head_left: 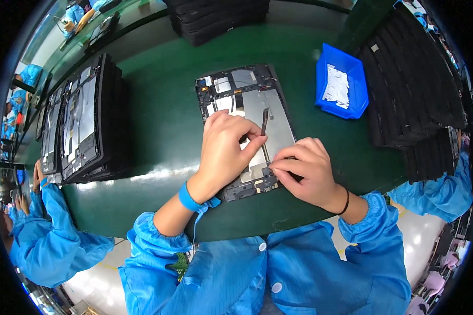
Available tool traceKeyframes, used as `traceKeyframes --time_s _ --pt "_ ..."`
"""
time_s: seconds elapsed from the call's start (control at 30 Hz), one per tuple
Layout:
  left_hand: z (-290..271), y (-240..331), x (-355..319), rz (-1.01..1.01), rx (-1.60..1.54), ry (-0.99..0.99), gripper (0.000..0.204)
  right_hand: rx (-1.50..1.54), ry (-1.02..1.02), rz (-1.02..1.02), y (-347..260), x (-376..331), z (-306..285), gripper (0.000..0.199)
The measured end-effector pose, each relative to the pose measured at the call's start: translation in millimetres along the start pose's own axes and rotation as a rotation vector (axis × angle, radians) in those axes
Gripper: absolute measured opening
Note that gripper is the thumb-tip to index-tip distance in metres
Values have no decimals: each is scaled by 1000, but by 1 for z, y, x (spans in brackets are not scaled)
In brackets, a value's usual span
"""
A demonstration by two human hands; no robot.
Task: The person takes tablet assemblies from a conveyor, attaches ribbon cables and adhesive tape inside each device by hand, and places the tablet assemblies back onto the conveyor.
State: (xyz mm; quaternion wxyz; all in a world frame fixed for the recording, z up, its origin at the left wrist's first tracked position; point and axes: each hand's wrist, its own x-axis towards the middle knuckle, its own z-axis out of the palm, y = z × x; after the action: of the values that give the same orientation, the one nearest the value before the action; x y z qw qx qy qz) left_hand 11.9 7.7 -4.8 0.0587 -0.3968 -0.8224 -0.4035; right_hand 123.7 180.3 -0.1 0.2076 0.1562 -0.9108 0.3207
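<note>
Here, the tablet (pixel 281 123) lay long-ways on the table (pixel 157 105), pointing away under the left hand (pixel 228 139), which pinched a dark strip (pixel 265 122), and the right hand (pixel 307 170), nearer its bottom end, fingertips close, hold unclear.
</note>
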Motion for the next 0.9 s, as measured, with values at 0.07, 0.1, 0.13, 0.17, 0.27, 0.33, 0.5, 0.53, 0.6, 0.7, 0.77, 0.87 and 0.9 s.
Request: traceKeyframes --time_s 0.07,0.1,0.13,0.17,0.27,0.33,0.5,0.53,0.6,0.7,0.77,0.87,0.9 --pt "1 -1 1 -4 -3 -10 16 23 -7 28 1 0 1 8" --pt "1 0 1 -6 -5 -13 16 23 2 30 2 0 1 8" --pt "-1 2 1 -12 0 -19 16 23 10 30 1 0 2 8" --pt "-2 3 1 -18 6 -26 17 25 8 33 1 0 1 8" --pt "-3 3 3 -39 7 -53 9 22 -12 46 -1 1 0 8" --pt "-3 3 3 -43 7 -56 9 14 -20 45 -2 1 0 9" --pt "-5 6 4 -53 19 -73 9 -6 -27 42 -2 1 0 10" --pt "-5 6 4 -60 22 -73 9 -16 -30 41 -2 1 0 10" --pt "-4 7 4 -68 24 -78 9 -20 -27 42 -2 0 2 11" --pt "-6 6 5 -68 17 -78 9 -35 -26 34 -3 0 3 12" --pt "-6 7 5 -62 30 -65 9 -43 -33 28 -3 0 3 13" --pt "-5 7 5 -49 45 -56 9 -41 -19 23 -2 0 4 13" --pt "-5 7 5 -51 44 -57 9 -41 -16 21 -2 0 4 13"
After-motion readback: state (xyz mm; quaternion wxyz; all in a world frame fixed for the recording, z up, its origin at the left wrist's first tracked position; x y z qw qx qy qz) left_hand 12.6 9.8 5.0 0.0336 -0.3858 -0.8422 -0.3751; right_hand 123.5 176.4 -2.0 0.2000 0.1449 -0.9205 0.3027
